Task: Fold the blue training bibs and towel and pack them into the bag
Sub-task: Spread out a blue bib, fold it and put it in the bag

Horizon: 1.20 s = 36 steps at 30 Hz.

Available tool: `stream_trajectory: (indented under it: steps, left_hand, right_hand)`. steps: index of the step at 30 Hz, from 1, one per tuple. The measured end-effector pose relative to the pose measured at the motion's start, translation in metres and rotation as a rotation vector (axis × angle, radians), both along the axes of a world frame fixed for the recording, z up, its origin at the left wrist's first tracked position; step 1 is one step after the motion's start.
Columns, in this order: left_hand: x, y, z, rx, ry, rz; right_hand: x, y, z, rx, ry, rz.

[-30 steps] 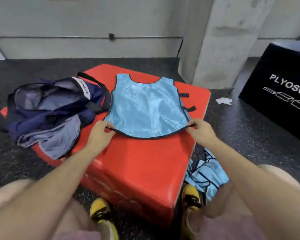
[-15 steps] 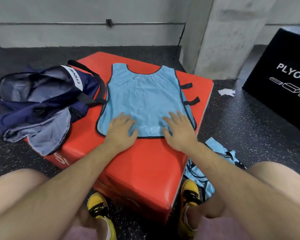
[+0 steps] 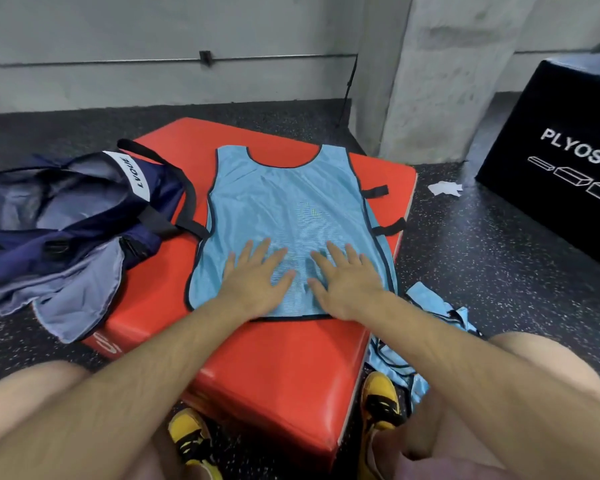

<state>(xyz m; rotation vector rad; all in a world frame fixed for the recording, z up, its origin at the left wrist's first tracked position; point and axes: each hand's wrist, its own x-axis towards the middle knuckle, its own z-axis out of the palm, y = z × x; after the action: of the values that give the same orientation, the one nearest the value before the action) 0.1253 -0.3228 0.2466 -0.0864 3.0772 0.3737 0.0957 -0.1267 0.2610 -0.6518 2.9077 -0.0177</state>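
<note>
Left hand: flat, fingers spread, pressing near part of blue bib.
Right hand: likewise flat, spread, just beside it.

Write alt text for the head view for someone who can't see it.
The left hand and right hand press flat on a light blue bib spread on a red pad. An open navy bag lies on the left; more blue bibs lie on the floor at right.
</note>
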Motion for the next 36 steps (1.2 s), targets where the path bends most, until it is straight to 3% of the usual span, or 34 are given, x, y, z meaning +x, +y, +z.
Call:
stream_trajectory:
  steps: [4,6,12,17,21,24,27,36]
  left_hand:
    - [-0.023,-0.021,-0.003,-0.019,-0.082,0.082]
    - [-0.014,-0.023,-0.014,-0.004,-0.127,0.106]
    - [-0.012,-0.022,-0.011,-0.004,-0.134,0.089]
    - [-0.045,-0.066,0.007,0.001,-0.036,0.093]
    - [-0.058,-0.101,-0.006,0.062,-0.147,0.133]
    - [-0.065,-0.115,-0.021,0.115,0.053,0.162]
    - [-0.086,-0.127,-0.015,0.298,0.248,0.215]
    - [-0.148,-0.172,-0.009,0.414,0.254,0.311]
  right_hand:
    - [-0.019,-0.036,-0.009,-0.144,0.006,0.056]
    - [-0.016,-0.046,-0.018,-0.112,-0.044,0.067]
    - [-0.021,-0.068,-0.005,-0.038,0.128,0.055]
    - [-0.037,-0.108,0.000,-0.180,0.128,0.131]
    - [-0.052,-0.145,-0.013,-0.261,0.099,0.160]
    - [-0.068,-0.171,-0.019,-0.305,0.096,0.165]
    - [-0.096,-0.199,-0.014,-0.335,0.095,0.174]
    - [-0.137,-0.237,-0.039,-0.433,0.066,0.138]
